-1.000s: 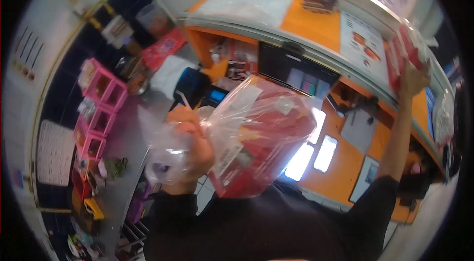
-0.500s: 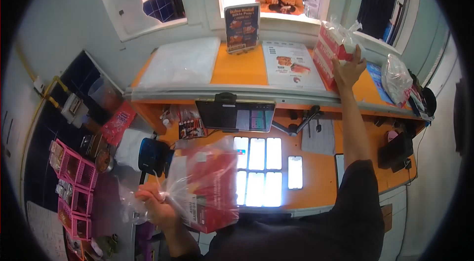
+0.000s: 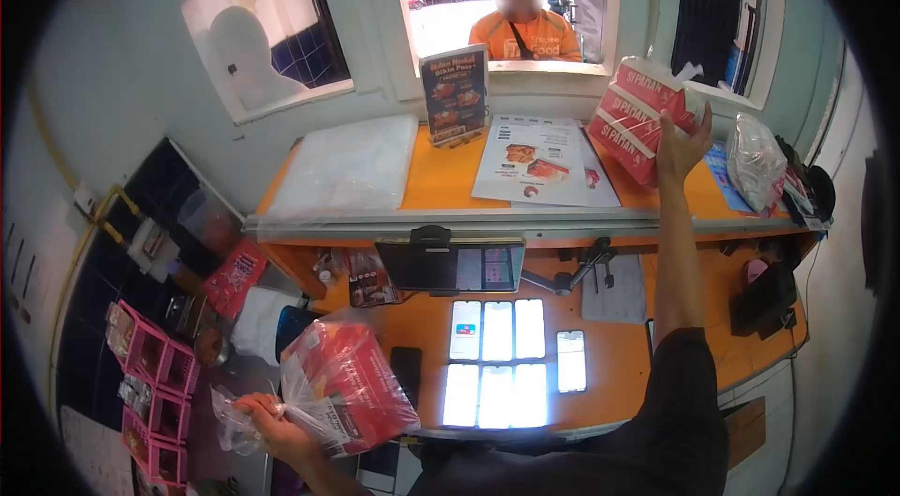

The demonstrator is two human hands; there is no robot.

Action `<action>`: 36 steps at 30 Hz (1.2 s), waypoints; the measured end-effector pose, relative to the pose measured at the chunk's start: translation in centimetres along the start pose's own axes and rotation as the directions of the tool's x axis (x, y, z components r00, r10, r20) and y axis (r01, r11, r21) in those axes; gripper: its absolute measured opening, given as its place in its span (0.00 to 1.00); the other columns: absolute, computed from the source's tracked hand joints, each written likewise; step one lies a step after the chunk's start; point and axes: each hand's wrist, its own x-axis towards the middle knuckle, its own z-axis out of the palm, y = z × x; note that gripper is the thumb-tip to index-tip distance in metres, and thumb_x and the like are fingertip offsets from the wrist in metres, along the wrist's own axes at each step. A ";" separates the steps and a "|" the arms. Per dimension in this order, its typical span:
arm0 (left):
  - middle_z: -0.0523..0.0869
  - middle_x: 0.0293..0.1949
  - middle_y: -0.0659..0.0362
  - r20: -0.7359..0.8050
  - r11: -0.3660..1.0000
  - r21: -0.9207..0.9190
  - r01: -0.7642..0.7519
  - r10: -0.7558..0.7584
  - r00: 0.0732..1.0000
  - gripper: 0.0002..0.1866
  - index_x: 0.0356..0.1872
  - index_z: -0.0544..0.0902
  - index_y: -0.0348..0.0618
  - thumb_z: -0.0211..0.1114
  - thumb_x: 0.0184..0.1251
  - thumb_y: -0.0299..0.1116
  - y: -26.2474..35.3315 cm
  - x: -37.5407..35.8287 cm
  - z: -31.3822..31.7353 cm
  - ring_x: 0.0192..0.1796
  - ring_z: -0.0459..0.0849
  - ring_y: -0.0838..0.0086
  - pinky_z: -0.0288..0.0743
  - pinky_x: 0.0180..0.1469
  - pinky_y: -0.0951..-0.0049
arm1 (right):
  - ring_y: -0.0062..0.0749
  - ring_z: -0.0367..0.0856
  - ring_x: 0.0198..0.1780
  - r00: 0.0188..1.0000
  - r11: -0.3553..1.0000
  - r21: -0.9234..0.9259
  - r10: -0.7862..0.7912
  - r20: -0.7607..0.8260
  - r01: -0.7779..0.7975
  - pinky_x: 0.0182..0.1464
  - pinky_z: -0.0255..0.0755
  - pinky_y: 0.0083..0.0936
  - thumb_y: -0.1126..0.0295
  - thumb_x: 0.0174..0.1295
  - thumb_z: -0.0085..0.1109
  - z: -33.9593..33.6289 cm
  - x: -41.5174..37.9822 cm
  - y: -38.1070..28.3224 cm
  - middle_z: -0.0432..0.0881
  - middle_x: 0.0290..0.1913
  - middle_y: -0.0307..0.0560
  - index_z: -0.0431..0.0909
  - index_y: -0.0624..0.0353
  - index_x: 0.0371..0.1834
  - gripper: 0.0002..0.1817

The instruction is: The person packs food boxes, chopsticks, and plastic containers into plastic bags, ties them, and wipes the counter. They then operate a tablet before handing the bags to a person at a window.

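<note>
My left hand (image 3: 279,428) is closed around the gathered neck of a clear plastic bag, which holds a red food box (image 3: 361,383). This box hangs tilted in front of the lower counter, at the lower left. My right hand (image 3: 682,147) reaches up to the upper shelf and grips the side of another red food box (image 3: 630,126), lettered "SI PAMAN". Clear plastic shows around its top, and it leans to one side at the shelf's right. A printed menu sheet (image 3: 536,163) lies just left of it.
Beyond the window stands a person in an orange jacket (image 3: 525,35). Several lit phones (image 3: 499,318) lie on the counter below a mounted tablet (image 3: 450,266). A menu stand (image 3: 455,95), white plastic sheets (image 3: 342,163) and a plastic bag (image 3: 756,163) occupy the shelf. Pink baskets (image 3: 155,355) stand left.
The view has shifted. The box in my right hand has tilted, and the menu sheet beside it lies askew. The bagged box in my left hand has moved lower and left, turning as it hangs.
</note>
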 end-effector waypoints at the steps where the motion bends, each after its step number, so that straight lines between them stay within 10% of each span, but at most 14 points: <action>1: 0.58 0.27 0.66 -0.049 0.999 0.035 0.006 -0.004 0.999 0.20 0.28 0.62 0.48 0.46 0.82 0.47 0.3 -0.3 0.5 0.30 0.56 0.80 0.53 0.36 0.77 | 0.50 0.71 0.61 1.000 1.000 0.001 0.015 -0.002 -0.015 0.67 0.66 0.40 0.60 0.51 0.75 -0.3 -0.2 -0.8 0.60 0.63 0.61 0.59 0.49 0.76 0.48; 14: 0.58 0.25 0.67 0.030 0.998 -0.021 -0.057 0.058 0.998 0.19 0.28 0.62 0.49 0.48 0.82 0.46 -1.0 0.2 1.5 0.28 0.56 0.81 0.52 0.34 0.78 | 0.56 0.61 0.65 0.968 0.972 0.106 -0.220 0.118 0.208 0.68 0.62 0.44 0.58 0.45 0.77 4.1 -3.9 -4.7 0.57 0.63 0.64 0.61 0.47 0.74 0.50; 23: 0.57 0.25 0.67 0.275 0.999 -0.025 -0.026 0.032 0.961 0.20 0.27 0.60 0.50 0.46 0.82 0.46 -1.5 -0.5 1.6 0.27 0.55 0.81 0.52 0.33 0.78 | 0.69 0.59 0.62 0.874 0.927 -0.138 -0.267 0.407 0.348 0.65 0.58 0.53 0.43 0.45 0.74 3.5 -9.8 -6.5 0.52 0.64 0.76 0.64 0.47 0.72 0.50; 33: 0.58 0.25 0.67 0.069 0.994 -0.073 0.086 -0.081 0.994 0.22 0.25 0.61 0.50 0.49 0.81 0.50 -1.3 -1.8 4.3 0.28 0.57 0.81 0.54 0.35 0.77 | 0.58 0.53 0.76 0.718 0.761 -0.122 -0.529 0.453 0.637 0.68 0.53 0.63 0.36 0.54 0.65 3.6 -2.1 -8.8 0.56 0.75 0.60 0.69 0.46 0.68 0.42; 36: 0.58 0.24 0.66 0.092 0.991 -0.059 0.116 -0.111 0.990 0.23 0.24 0.61 0.50 0.51 0.79 0.50 -1.7 -1.8 4.6 0.29 0.59 0.80 0.55 0.36 0.76 | 0.61 0.52 0.76 0.618 0.838 -0.090 -0.320 0.718 0.539 0.69 0.49 0.66 0.35 0.55 0.63 5.1 0.0 -9.0 0.53 0.77 0.60 0.66 0.43 0.72 0.44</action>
